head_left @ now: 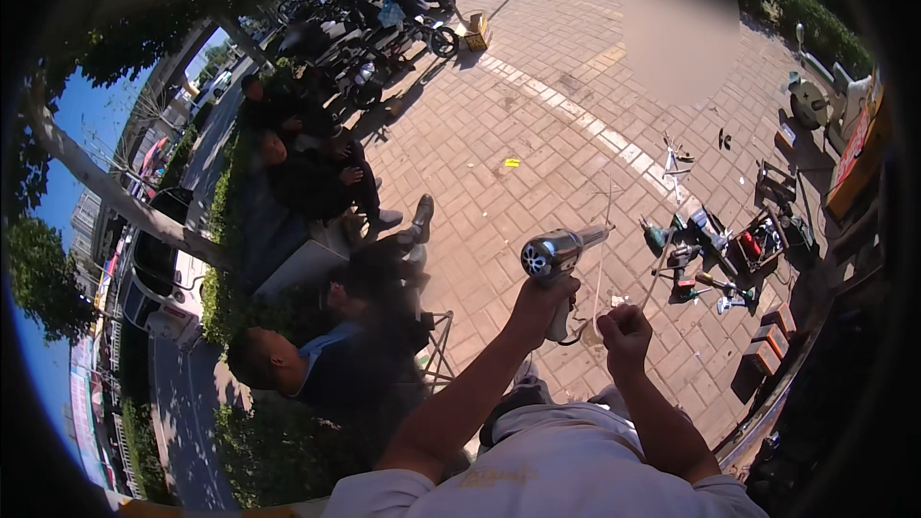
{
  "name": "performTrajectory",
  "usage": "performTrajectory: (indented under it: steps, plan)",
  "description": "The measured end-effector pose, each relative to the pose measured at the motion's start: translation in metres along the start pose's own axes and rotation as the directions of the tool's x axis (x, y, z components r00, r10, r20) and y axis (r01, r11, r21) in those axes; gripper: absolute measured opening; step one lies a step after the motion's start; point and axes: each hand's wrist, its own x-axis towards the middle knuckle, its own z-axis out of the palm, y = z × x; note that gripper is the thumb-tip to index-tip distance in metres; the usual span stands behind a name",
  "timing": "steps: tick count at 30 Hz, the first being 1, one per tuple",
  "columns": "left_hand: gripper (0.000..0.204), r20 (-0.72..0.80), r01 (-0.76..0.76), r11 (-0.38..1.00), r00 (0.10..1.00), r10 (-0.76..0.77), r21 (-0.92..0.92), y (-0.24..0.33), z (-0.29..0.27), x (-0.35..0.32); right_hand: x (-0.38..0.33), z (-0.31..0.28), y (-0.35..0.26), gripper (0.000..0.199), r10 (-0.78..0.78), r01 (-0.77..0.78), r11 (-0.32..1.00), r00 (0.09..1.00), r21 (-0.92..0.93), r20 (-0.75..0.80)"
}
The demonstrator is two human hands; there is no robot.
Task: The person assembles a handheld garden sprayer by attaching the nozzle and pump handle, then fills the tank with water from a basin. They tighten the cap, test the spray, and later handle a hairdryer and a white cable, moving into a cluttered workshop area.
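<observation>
My left hand (543,305) is wrapped round the pale handle of a hot-air gun (554,255). Its silver barrel, with round vent holes at the back, points up and to the right over the paving. Close by on the right, my right hand (625,334) is closed in a pinch on a thin pale rod (656,273). Another thin pale strand (600,280) runs upright between the gun and this hand; whether it is part of the same piece I cannot tell. A cord hangs beneath the gun's handle.
Tools lie spread on the brick paving to the right, with a green power drill (656,236) and a tool box (761,242). Orange-sided boxes (765,353) stand nearer. Several people sit along the left, one (326,364) close to my left arm. Parked motorbikes (384,24) line the back.
</observation>
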Motion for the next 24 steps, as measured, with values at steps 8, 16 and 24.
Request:
performTrajectory:
  steps: [8, 16, 24]
  plan:
    - [0.014, -0.087, -0.2, 0.97, 0.978, 0.189, -0.135, 0.014, -0.066, -0.075, -0.007, -0.006, 0.016, 0.029, 0.009, 0.077, 0.979, 0.909, -0.19, 0.416]
    - [0.03, 0.131, -0.368, 0.906, 0.907, 0.399, -0.209, 0.057, -0.093, -0.105, -0.02, 0.049, 0.019, 0.031, 0.422, -0.101, 0.892, 0.538, -0.441, 0.73]
    - [0.062, 0.362, -0.596, 0.786, 0.705, 0.61, -0.164, 0.147, -0.1, -0.169, -0.027, 0.007, 0.019, 0.034, 0.364, -0.267, 0.929, 0.78, -0.255, 0.509]
